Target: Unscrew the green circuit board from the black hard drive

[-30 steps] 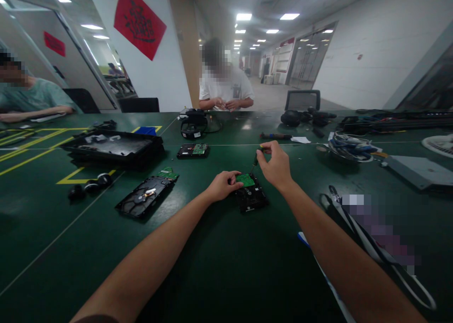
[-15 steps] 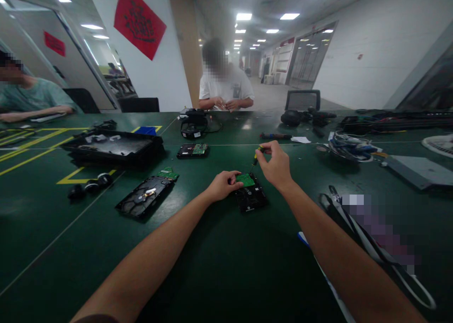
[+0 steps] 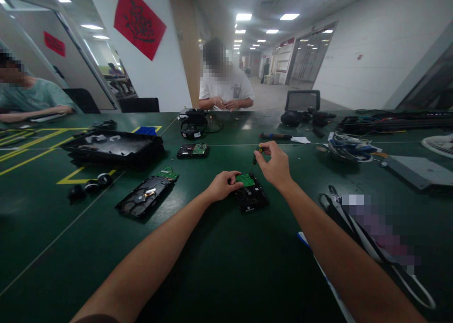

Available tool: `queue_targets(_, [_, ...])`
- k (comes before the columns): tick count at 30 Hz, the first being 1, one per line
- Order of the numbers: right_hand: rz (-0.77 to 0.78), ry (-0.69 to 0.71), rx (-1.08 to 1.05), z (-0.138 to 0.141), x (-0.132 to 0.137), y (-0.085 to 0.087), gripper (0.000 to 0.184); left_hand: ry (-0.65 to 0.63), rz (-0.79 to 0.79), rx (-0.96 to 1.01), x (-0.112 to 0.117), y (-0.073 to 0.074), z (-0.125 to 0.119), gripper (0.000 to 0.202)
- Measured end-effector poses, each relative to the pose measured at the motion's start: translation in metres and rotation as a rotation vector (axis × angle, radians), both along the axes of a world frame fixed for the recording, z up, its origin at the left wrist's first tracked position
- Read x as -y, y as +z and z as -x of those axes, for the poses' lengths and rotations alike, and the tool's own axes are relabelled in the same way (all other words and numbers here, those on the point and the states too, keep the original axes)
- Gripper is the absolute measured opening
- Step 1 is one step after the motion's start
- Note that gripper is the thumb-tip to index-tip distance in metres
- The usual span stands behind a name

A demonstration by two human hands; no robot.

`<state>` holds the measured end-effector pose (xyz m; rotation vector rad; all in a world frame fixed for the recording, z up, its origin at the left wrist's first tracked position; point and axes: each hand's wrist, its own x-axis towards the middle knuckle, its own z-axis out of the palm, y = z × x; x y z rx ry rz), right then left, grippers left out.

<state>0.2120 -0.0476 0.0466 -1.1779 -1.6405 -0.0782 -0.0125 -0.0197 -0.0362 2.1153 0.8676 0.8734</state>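
Head view, screwdriver [image 3: 254, 159], hard drive [image 3: 252, 197], white marking [image 3: 250, 209] illegible

Ceiling panels [image 3: 244, 17]: bright white, lighting you from above
Table [image 3: 212, 261]: dark nearest you, faint glare toward the far edge
Right wall [image 3: 382, 44]: slanted, stretched toward your view's edge

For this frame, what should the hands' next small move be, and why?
Probably a gentle turn of the screwdriver by the right hand, the left hand steadying the hard drive. The shaft points down toward the far edge of the green circuit board, and left fingers hold its left side. Whether the tip sits in a screw is too small to tell.
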Motion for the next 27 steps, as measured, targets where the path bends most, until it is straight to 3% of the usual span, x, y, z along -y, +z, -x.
queue_targets(16, [-0.036, -0.012, 0.057, -0.0001, 0.0022, 0.004, 0.019, 0.005, 0.009, 0.007, 0.0007, 0.0008, -0.001, 0.04])
queue_targets(21, [-0.013, -0.048, -0.011, 0.0005, 0.0028, 0.0034, 0.019, 0.004, -0.008, -0.007, 0.0006, 0.0011, -0.0007, 0.04])
queue_targets(27, [-0.014, -0.001, 0.012, 0.0007, 0.0016, 0.0023, 0.021, -0.001, 0.006, -0.004, 0.0002, 0.0002, -0.0005, 0.04])
